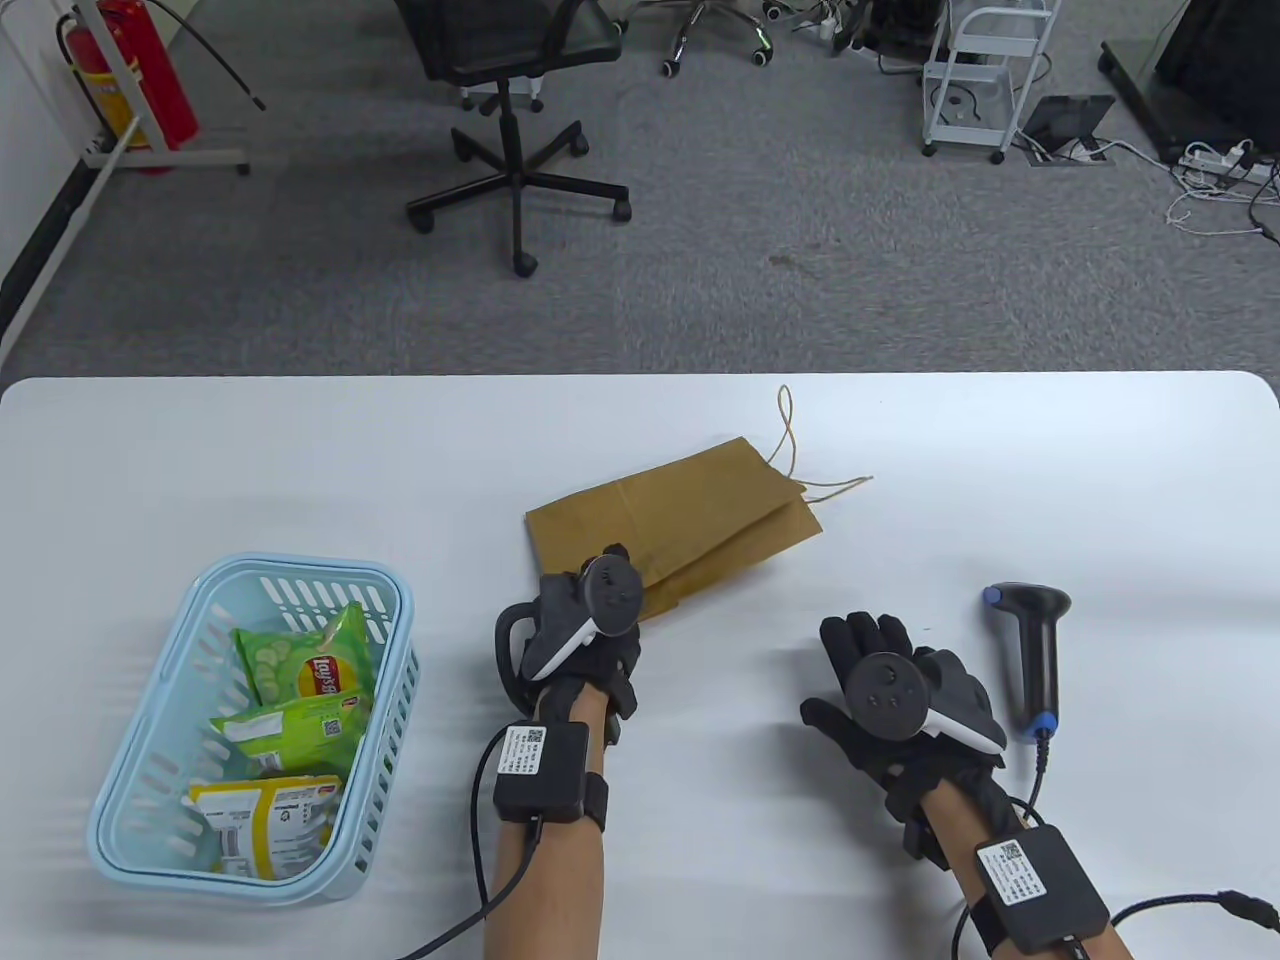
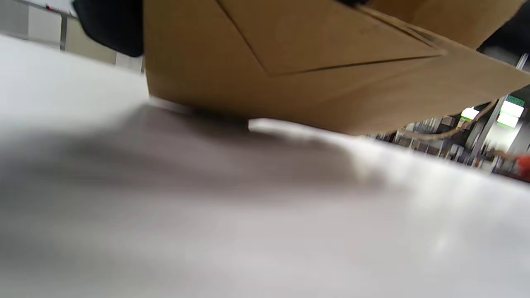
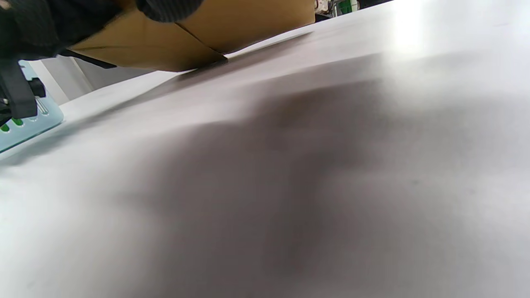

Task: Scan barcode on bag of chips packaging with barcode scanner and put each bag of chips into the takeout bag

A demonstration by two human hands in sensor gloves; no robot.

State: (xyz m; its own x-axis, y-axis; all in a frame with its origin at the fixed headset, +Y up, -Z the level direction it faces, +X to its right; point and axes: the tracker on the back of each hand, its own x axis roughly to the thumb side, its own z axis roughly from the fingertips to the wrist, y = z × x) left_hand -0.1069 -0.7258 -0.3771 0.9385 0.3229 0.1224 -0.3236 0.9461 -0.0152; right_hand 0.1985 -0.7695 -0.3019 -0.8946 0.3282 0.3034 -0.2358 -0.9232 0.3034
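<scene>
The brown paper takeout bag [image 1: 670, 520] lies folded flat in the middle of the white table, its string handles pointing away. My left hand [image 1: 603, 590] grips the bag's near corner; in the left wrist view that edge of the takeout bag [image 2: 314, 62] sits slightly off the table. My right hand [image 1: 868, 655] rests flat on the table with its fingers spread, holding nothing. The black barcode scanner [image 1: 1032, 650] lies just to the right of it, untouched. Three bags of chips, two green [image 1: 320, 665] [image 1: 290, 730] and one yellow [image 1: 265, 820], lie in the light blue basket [image 1: 300, 575].
The basket stands at the table's front left and shows in the right wrist view as a blue corner [image 3: 29, 124]. The scanner's cable [image 1: 1040, 770] runs back towards my right wrist. Beyond the table's far edge are an office chair [image 1: 510, 100] and carpet.
</scene>
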